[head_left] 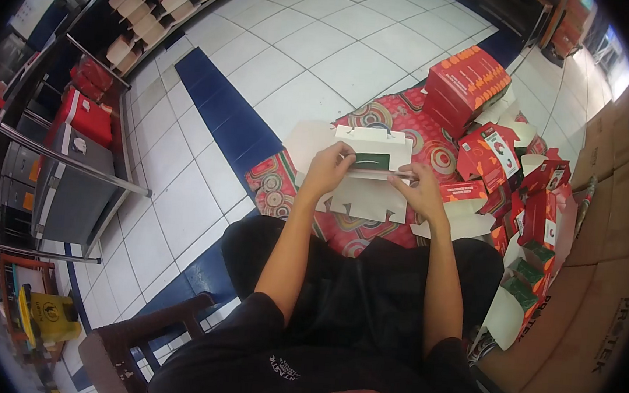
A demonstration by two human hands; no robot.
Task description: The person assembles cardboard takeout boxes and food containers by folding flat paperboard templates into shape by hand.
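Note:
A white cardboard sheet (367,201) with cut notches and flaps lies on a red patterned cloth (278,182) in front of me. Above its middle is a small green card or panel (373,161). My left hand (331,167) pinches the panel's left end between thumb and fingers. At the right, my right hand (421,191) has its fingertips closed on a thin pale edge beside the panel. Whether that edge belongs to the panel or the sheet cannot be made out.
Red folded boxes (467,86) and opened red cartons (489,155) stand to the right. Large brown cartons (602,293) line the far right. A metal rack (84,171) with grey bins is at left, near a wooden chair (125,348).

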